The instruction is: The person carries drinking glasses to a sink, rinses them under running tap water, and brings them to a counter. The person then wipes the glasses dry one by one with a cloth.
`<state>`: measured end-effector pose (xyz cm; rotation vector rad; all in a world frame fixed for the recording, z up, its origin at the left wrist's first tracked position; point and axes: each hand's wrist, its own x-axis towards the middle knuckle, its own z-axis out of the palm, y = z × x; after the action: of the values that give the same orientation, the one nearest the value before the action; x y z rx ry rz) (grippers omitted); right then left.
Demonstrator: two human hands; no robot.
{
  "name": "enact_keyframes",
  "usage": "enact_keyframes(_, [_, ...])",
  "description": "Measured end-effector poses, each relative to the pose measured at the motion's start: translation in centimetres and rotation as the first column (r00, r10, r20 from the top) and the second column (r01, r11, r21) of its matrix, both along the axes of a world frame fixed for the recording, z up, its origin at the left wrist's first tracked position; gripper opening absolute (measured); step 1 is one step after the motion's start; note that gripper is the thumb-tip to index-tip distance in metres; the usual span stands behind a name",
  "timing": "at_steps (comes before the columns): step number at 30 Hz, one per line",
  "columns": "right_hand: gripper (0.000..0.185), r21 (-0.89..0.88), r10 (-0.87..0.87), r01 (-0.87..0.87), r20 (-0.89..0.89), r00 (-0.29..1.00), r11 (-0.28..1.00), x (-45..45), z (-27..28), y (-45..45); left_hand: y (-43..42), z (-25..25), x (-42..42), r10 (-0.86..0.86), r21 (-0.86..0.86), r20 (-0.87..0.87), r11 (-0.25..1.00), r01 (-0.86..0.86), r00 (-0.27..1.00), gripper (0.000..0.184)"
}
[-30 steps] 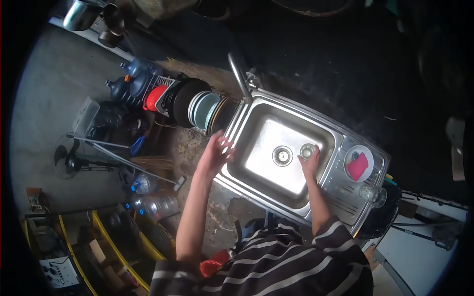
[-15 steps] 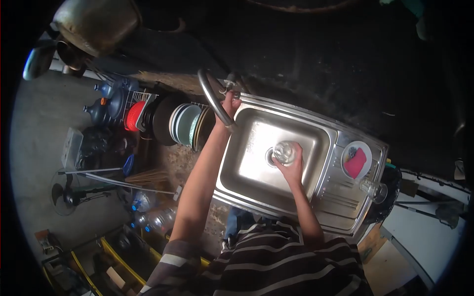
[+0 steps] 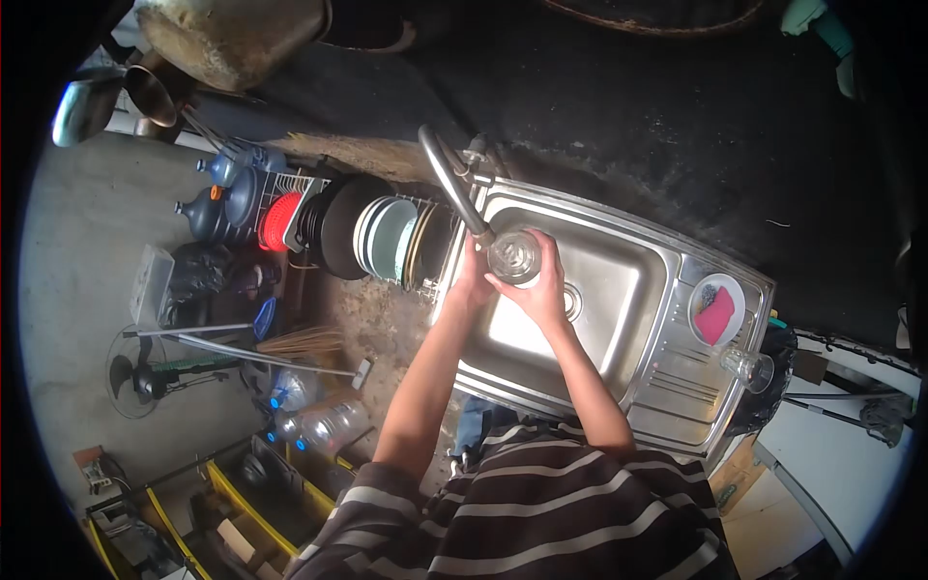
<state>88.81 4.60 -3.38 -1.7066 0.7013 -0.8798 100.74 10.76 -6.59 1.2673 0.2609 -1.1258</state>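
A clear glass [image 3: 514, 257] is held over the left part of the steel sink [image 3: 619, 338], close to the end of the curved faucet [image 3: 449, 179]. My right hand [image 3: 543, 288] wraps round the glass from its right side. Just left of the glass is my left hand [image 3: 473, 275], close under the faucet's end; its fingers are partly hidden, and I cannot make out whether they touch the glass or the faucet. Whether water is running cannot be seen clearly.
On the drainboard at the right stand a white bowl [image 3: 737, 298] with a pink cloth [image 3: 714, 317] and another clear glass [image 3: 748, 368]. Plates [image 3: 391, 240] fill a rack left of the sink. Pots [image 3: 227, 39] hang at the upper left.
My right hand has carried the glass from the sink's right side leftward to the faucet. My left hand went up to the faucet's base, then came down beside the glass.
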Motion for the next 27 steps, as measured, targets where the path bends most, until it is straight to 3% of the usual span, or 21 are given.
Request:
enact_keyframes(1, [0.081,-0.051,0.017,-0.016,0.017,1.0,0.999,0.3,-0.1,-0.1,0.2,0.1,-0.2,0.029,-0.06,-0.373,0.997,-0.055,0.927,0.061])
enact_keyframes(2, [0.081,-0.054,0.019,-0.019,0.016,1.0,0.998,0.7,-0.2,-0.1,1.0,-2.1,0.2,-0.109,-0.282,-0.338,0.959,0.01,0.935,0.052])
enact_keyframes(3, [0.08,-0.09,0.058,-0.057,0.012,0.998,0.994,1.0,-0.2,0.0,1.5,-4.3,0.7,-0.11,-0.284,-0.337,0.959,0.011,0.935,0.052])
enact_keyframes(5, [0.084,-0.109,0.142,-0.144,-0.022,0.99,0.984,1.3,-0.6,0.2,1.5,-5.2,1.2,-0.215,-0.479,-0.301,0.877,0.047,0.929,0.039])
enact_keyframes(6, [0.084,-0.11,0.146,-0.148,-0.021,0.989,0.983,1.2,-0.7,0.3,1.1,-5.7,1.9,-0.297,-0.6,-0.389,0.8,0.005,0.872,0.034])
enact_keyframes(9, [0.086,-0.11,0.277,-0.283,-0.065,0.959,0.953,0.7,-0.1,0.3,0.5,-3.2,1.8,-0.252,-0.521,-0.387,0.853,0.015,0.887,0.034])
enact_keyframes(10, [0.087,-0.137,0.316,-0.315,-0.013,0.949,0.939,0.3,-0.2,0.1,0.9,-2.8,2.4,-0.149,-0.387,-0.357,0.922,-0.001,0.922,0.035])
enact_keyframes(11, [0.088,-0.167,0.353,-0.342,0.038,0.935,0.925,-0.1,-0.3,-0.3,1.0,-2.6,2.6,-0.152,-0.388,-0.354,0.922,0.002,0.923,0.035])
enact_keyframes(12, [0.079,-0.109,0.427,-0.419,0.071,0.901,0.902,-0.6,-0.4,-0.7,1.1,-2.3,2.7,-0.145,-0.358,-0.329,0.934,0.019,0.933,0.031])
enact_keyframes(13, [0.072,0.097,0.391,-0.42,0.225,0.892,0.902,-0.6,-1.4,-0.6,0.9,-1.6,2.6,-0.139,-0.327,-0.303,0.944,0.034,0.943,0.028])
enact_keyframes(14, [0.067,0.297,0.318,-0.434,0.365,0.875,0.851,-0.5,-2.1,-0.5,0.9,-2.2,2.4,-0.089,-0.27,-0.291,0.963,0.008,0.953,0.029])
enact_keyframes(15, [0.064,0.549,0.134,-0.346,0.388,0.912,0.761,-0.7,-2.7,-0.1,0.8,-2.9,2.0,-0.091,-0.272,-0.29,0.962,0.009,0.953,0.029])
enact_keyframes(16, [0.064,0.547,0.135,-0.345,0.388,0.912,0.763,-0.8,-2.8,-0.2,0.1,-2.0,1.0,-0.035,-0.194,-0.109,0.981,0.013,0.993,0.031])
enact_keyframes(18, [0.064,0.812,0.249,-0.352,0.262,0.932,0.465,-1.5,-2.9,-0.6,-0.8,-2.2,0.0,-0.028,-0.119,0.322,0.991,0.069,0.946,0.037])
enact_keyframes(19, [0.064,0.812,0.245,-0.351,0.262,0.933,0.466,-1.8,-3.4,-0.9,-1.2,-1.6,-0.4,-0.032,-0.118,0.322,0.99,0.074,0.946,0.037])
enact_keyframes(22, [0.073,0.557,0.514,-0.515,0.174,0.84,0.652,-2.5,-4.9,-1.3,-1.9,0.5,-1.9,-0.037,-0.084,0.558,0.991,0.1,0.829,0.037])
enact_keyframes(23, [0.086,0.547,0.459,-0.518,0.254,0.851,0.658,-2.3,-5.0,-1.1,-1.8,1.2,-2.5,-0.082,-0.031,0.612,0.991,0.128,0.787,0.038])
enact_keyframes(24, [0.086,0.549,0.455,-0.513,0.251,0.855,0.66,-2.6,-5.0,-1.5,-1.9,1.8,-2.9,-0.129,0.022,0.66,0.988,0.153,0.74,0.041])
enact_keyframes(26, [0.08,0.619,0.556,-0.438,0.003,0.831,0.652,-3.1,-4.0,-2.3,-2.3,1.3,-3.0,-0.14,0.055,0.674,0.989,0.14,0.725,0.045])
enact_keyframes(27, [0.08,0.621,0.556,-0.437,0.002,0.831,0.651,-3.2,-4.1,-2.1,-2.4,1.1,-2.9,-0.149,0.11,0.653,0.989,0.102,0.742,0.044])
